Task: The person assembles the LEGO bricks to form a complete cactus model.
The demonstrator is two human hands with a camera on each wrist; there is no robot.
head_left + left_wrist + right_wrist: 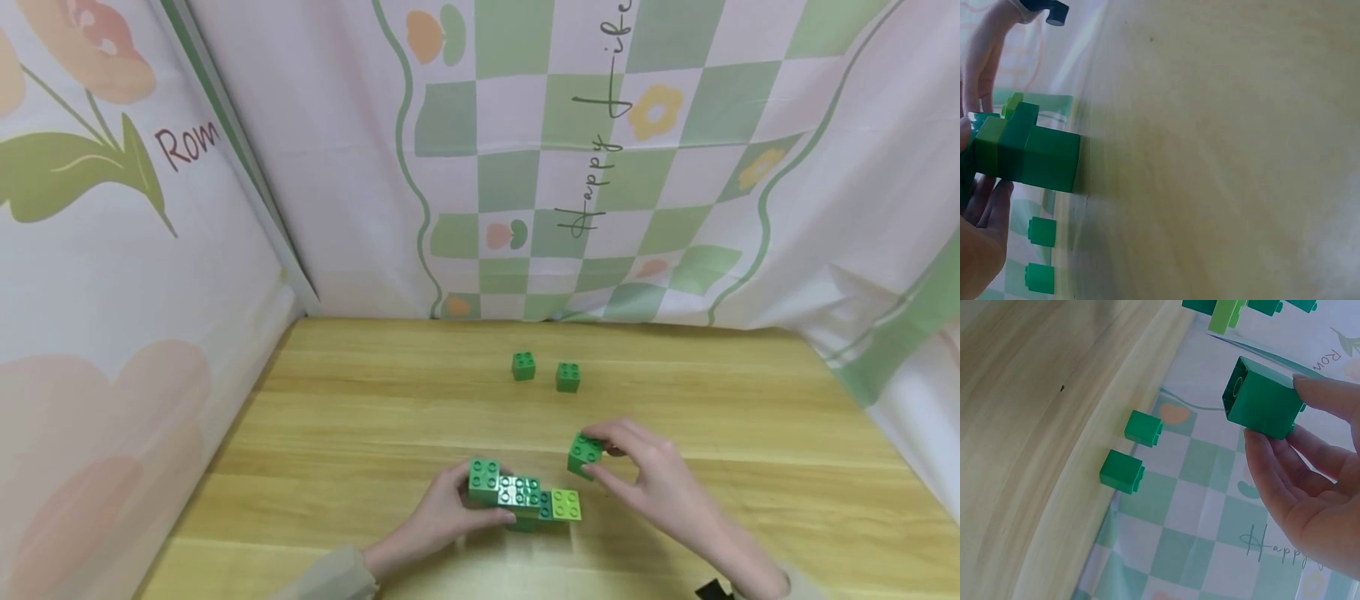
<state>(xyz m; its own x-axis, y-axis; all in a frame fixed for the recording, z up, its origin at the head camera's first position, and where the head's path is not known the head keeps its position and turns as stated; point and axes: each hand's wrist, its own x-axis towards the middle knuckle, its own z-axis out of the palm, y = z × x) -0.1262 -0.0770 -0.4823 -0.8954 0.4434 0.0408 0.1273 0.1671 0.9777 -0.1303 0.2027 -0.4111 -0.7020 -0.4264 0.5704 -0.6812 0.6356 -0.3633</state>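
Observation:
In the head view my left hand (442, 517) grips a stack of joined toy building bricks (519, 493), dark and mid green with a lime-green brick (566, 504) at its right end. My right hand (652, 467) pinches a single green brick (584, 452) between thumb and fingers, just above and right of the stack and apart from it. The right wrist view shows this brick (1263, 399) with its hollow underside turned left. From the left wrist, the stack (1029, 147) appears side-on, with fingers (997, 206) against its edge.
Two loose green bricks, one on the left (523, 366) and one on the right (568, 377), stand studs-up on the wooden table (375, 400) beyond the hands. A patterned curtain (570, 167) hangs at the back, with white cloth (112, 292) along the left.

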